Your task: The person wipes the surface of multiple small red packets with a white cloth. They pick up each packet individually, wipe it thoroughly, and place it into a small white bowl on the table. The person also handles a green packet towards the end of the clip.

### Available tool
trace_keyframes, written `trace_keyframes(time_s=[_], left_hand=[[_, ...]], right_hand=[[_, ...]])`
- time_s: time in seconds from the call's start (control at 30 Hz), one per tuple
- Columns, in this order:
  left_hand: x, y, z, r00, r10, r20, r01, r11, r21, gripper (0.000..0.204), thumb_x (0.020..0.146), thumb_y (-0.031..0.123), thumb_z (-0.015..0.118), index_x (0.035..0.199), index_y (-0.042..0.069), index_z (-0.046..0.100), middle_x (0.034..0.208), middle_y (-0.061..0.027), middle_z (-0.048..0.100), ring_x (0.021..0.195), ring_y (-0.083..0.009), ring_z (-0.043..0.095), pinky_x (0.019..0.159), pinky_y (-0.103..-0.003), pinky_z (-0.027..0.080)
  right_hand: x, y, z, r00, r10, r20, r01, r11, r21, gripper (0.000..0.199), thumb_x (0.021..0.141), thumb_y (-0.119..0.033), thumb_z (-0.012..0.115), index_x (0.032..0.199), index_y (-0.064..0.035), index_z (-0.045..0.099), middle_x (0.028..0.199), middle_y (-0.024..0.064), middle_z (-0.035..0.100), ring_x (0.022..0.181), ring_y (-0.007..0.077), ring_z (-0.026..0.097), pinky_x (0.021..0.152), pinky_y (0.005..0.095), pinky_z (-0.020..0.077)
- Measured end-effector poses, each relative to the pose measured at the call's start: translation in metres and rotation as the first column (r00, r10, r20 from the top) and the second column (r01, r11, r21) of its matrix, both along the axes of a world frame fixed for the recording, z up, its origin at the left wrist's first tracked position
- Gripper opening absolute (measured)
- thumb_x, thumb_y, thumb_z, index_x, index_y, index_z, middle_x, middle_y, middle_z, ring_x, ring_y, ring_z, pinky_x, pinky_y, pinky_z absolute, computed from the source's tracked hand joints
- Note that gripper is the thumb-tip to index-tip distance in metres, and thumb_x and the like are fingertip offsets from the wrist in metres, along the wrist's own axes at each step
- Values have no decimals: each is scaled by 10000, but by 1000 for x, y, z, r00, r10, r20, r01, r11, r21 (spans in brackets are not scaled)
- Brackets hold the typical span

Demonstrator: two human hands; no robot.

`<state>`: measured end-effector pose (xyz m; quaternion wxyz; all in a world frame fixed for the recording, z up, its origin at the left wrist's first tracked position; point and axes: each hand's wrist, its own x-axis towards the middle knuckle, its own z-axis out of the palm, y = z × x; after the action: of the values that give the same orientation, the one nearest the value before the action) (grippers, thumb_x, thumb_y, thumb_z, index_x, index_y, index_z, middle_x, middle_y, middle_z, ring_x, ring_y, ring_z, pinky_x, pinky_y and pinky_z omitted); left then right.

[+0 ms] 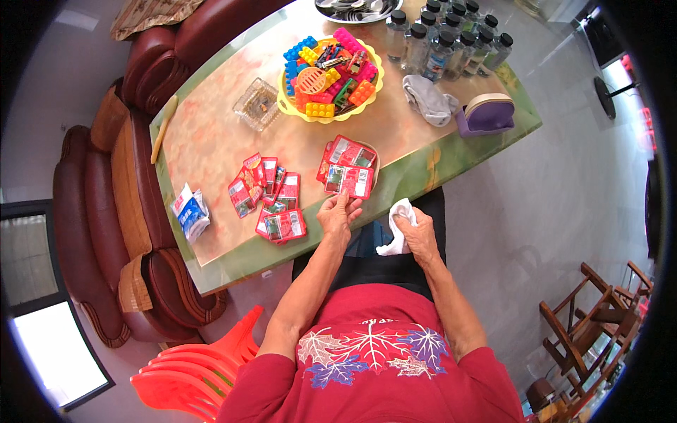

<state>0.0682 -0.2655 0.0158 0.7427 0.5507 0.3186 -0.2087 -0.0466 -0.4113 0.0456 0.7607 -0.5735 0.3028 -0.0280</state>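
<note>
My left hand (338, 213) reaches to the near edge of the table, its fingertips closed on the lower edge of a flat red packet (358, 185). Under and behind that packet lie more red packets (351, 151), in a small pile on what looks like a round tan base, mostly hidden. In my right hand (421, 238) is a crumpled white cloth (397, 231), held over my lap just off the table edge. To the left, several similar red packets (283, 225) lie in a loose, overlapping heap.
A yellow basket (284, 106) of toy bricks stands mid-table beside a glass ashtray (257, 105). Capped bottles (440, 56), a grey cloth (427, 100) and a purple container (486, 118) stand far right. A blue-white packet (191, 215) lies left. Red plastic chairs (187, 377) are lower left.
</note>
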Motion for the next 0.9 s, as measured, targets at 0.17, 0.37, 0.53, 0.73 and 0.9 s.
trace_keyframes(time_s=[0.17, 0.37, 0.53, 0.73, 0.9], left_hand=[[2, 1, -8, 1000, -10, -27, 10, 1000, 13, 241, 851, 209, 673, 886, 7, 545, 808, -104, 647, 654, -202, 670, 492, -292, 555], [6, 2, -8, 996, -64, -63, 67, 996, 52, 278, 840, 261, 684, 850, 19, 547, 724, -89, 627, 576, -175, 644, 442, -285, 523], [3, 14, 20, 989, -129, -67, 145, 930, 339, 398, 736, 346, 771, 805, 55, 508, 705, -47, 532, 560, -162, 542, 472, -310, 460], [-15, 117, 9, 905, -273, 327, -298, 145, 944, 716, 562, 322, 839, 1099, 44, 456, 1072, -169, 479, 1011, -342, 454, 866, -459, 355], [-10, 157, 12, 933, -359, 22, -16, 19, 1000, 692, 550, 427, 821, 1101, 121, 536, 1110, -110, 526, 1060, -331, 454, 868, -495, 350]], right_hand=[[-10, 1, -9, 999, 27, -25, -27, 999, -17, 162, 841, -171, 633, 866, -12, 621, 754, -29, 580, 682, 56, 490, 602, 249, 416], [-20, 9, -13, 997, 48, -58, -48, 999, 1, 155, 837, -167, 639, 877, -17, 628, 754, -33, 580, 684, 52, 486, 599, 239, 412], [-24, 14, -2, 994, 85, -75, -84, 996, 11, 155, 840, -162, 636, 899, -19, 633, 757, -38, 582, 680, 47, 494, 600, 230, 419], [-27, 15, -11, 990, 120, -79, -120, 993, 4, 136, 845, -144, 624, 905, -22, 631, 765, -35, 585, 677, 48, 503, 606, 229, 423], [-24, 22, -1, 987, 152, -56, -153, 988, -3, 164, 844, -169, 635, 893, -13, 628, 763, -27, 591, 684, 52, 504, 606, 239, 429]])
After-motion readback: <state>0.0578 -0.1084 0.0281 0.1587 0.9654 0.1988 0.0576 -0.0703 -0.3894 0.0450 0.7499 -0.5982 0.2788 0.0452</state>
